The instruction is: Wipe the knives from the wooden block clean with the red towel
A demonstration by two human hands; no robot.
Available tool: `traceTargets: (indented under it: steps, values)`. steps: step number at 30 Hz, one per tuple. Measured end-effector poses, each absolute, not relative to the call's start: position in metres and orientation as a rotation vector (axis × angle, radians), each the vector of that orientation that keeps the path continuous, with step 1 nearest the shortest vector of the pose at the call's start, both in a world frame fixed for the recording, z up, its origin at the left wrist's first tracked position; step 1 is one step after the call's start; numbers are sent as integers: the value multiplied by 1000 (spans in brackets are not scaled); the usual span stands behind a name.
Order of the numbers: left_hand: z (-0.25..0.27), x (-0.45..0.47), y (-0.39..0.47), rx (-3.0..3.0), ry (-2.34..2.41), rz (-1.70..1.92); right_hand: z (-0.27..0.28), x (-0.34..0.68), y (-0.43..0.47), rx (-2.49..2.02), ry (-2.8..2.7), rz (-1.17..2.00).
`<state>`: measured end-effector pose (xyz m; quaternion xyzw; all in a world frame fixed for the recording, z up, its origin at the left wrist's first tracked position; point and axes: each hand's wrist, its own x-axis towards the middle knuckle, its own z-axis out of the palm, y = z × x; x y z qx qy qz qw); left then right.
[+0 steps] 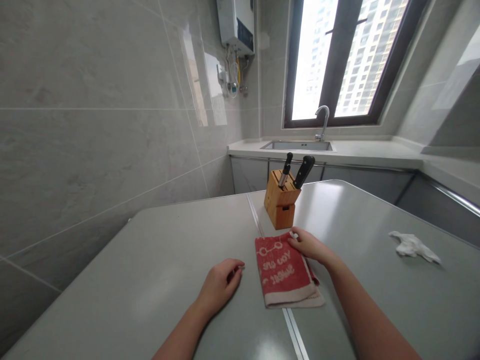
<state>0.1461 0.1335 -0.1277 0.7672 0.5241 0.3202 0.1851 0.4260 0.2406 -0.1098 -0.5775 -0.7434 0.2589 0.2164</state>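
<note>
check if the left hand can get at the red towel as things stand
Probably yes: the left hand is beside the red towel, with nothing visible between them; the right hand holds its far corner.

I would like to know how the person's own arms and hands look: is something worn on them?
Both the left hand and the right hand are ungloved. The visible forearms are bare: no sleeves, watch or bracelet shows. Fine details are too small to tell.
</note>
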Motion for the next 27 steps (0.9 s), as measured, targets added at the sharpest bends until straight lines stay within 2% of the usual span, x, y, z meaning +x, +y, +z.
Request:
traceTargets:
  steps: [14, 20, 27]
  values:
    - [-129, 147, 134, 2176, 1484, 886, -122, 427, 241, -1979, -2182, 350]
    - [-129, 146, 135, 2170, 1484, 886, -124, 423, 243, -1868, -2127, 359]
    - [-131, 147, 134, 2160, 1471, 886, -129, 405, 240, -1515, -1935, 409]
